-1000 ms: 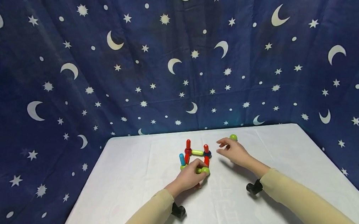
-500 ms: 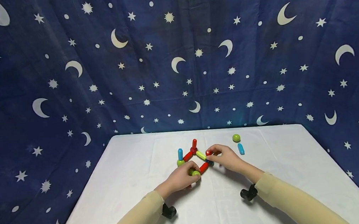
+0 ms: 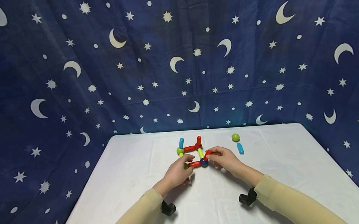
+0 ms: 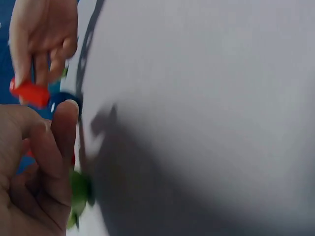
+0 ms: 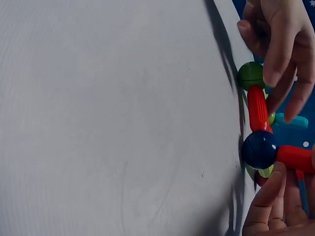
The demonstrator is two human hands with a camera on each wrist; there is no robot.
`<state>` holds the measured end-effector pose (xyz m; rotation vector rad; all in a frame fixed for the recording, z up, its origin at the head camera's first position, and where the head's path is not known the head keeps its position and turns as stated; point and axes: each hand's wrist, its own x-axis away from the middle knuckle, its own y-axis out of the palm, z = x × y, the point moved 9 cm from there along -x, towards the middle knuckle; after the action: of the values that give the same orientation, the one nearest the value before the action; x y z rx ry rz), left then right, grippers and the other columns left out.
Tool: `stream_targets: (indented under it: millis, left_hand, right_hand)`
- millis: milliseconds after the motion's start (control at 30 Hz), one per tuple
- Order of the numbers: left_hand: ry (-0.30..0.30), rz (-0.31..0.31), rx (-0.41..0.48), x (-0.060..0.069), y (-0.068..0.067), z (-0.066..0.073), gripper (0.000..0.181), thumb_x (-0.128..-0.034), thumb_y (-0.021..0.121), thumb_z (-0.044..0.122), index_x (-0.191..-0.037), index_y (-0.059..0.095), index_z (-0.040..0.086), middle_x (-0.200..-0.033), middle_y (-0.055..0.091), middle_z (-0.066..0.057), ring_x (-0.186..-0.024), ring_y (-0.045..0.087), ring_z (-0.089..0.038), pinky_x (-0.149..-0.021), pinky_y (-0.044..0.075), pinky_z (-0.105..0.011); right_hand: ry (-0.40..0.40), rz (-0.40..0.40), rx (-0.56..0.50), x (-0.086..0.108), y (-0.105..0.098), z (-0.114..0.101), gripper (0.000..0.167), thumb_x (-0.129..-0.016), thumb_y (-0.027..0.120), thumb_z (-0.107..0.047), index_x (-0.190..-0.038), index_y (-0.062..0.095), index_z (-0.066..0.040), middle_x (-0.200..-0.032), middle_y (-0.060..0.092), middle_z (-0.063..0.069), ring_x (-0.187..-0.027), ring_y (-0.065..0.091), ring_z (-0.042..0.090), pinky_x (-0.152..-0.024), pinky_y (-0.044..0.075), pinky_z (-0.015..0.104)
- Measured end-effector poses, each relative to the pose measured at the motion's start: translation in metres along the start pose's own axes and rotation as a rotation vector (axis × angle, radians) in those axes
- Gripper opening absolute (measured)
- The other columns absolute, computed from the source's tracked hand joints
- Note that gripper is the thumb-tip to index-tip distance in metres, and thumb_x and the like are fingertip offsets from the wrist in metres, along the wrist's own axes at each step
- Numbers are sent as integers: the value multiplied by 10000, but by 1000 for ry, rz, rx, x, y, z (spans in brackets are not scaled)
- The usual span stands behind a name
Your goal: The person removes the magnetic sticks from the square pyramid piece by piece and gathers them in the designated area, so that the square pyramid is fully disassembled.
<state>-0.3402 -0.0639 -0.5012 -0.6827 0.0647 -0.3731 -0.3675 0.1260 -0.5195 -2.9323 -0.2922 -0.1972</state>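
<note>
A square frame of colored rods and balls lies on the white table; they look like magnetic building pieces. My right hand (image 3: 227,160) pinches the upright red rod (image 3: 207,155) on the dark blue ball (image 3: 204,162). A red rod (image 5: 257,108) joins that ball to a green ball (image 5: 251,76) at the near left corner. Beside this green ball, my left hand (image 3: 176,172) has its fingers apart; the right wrist view shows nothing gripped. At the back, an upright blue rod (image 3: 181,143) stands on a lime ball (image 3: 180,150), and an upright red rod (image 3: 199,140) on a red ball (image 3: 198,146).
A loose lime ball (image 3: 235,137) and a loose blue rod (image 3: 240,148) lie to the right of the frame. The white-covered table (image 3: 134,187) ends at a dark blue starry curtain (image 3: 177,83) behind.
My right hand has come in from the right and taken the red rod on the blue ball. The frame has turned on the table. My left hand's fingers have loosened from the green ball.
</note>
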Motion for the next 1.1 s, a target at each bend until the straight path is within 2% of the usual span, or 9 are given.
stream_targets:
  millis: [133, 233, 367, 467, 833, 1100]
  left_hand:
    - [3, -12, 78, -7, 19, 8, 445, -986, 678, 144, -1404, 528, 129, -1201, 636, -73, -524, 658, -176, -480, 551, -332]
    - [6, 0, 103, -13, 31, 11, 436, -992, 688, 166, -1387, 510, 116, -1099, 620, -69, -523, 653, -155, -474, 547, -313]
    - [-3, 54, 98, -20, 37, 11, 379, -1001, 688, 171, -1333, 513, 116, -1033, 581, -66, -512, 642, -135, -462, 534, -290]
    - [-23, 89, 95, -24, 37, 10, 335, -1000, 692, 167, -1288, 525, 125, -1000, 570, -60, -502, 637, -137, -454, 532, -290]
    - [-56, 82, 138, -27, 38, 10, 290, -1003, 684, 141, -1253, 542, 112, -1020, 590, -52, -515, 656, -158, -470, 542, -300]
    - [-48, 78, 105, -27, 38, 11, 280, -1005, 685, 156, -1244, 544, 126, -1086, 599, -58, -505, 642, -152, -468, 538, -292]
  right_hand:
    - [41, 22, -95, 0, -1, 7, 385, -979, 708, -229, -1286, 634, -9, -1097, 704, 98, -956, 677, 247, -695, 534, 326]
    - [78, 45, -171, 1, -2, 10, 399, -995, 691, -217, -1306, 604, 17, -1064, 697, 100, -902, 682, 209, -688, 549, 287]
    - [149, 70, -288, 1, -2, 19, 406, -1006, 680, -199, -1322, 572, 32, -1001, 695, 97, -810, 679, 147, -667, 571, 247]
    - [177, 79, -334, 1, -3, 24, 422, -1012, 674, -198, -1340, 553, 38, -1001, 700, 101, -807, 689, 135, -670, 580, 246]
    - [190, 96, -345, 0, -3, 26, 431, -995, 693, -165, -1350, 550, 35, -1008, 714, 110, -818, 702, 141, -663, 574, 235]
    - [188, 123, -320, 1, -5, 29, 421, -997, 695, -175, -1339, 568, 34, -917, 700, 88, -699, 651, 112, -610, 554, 217]
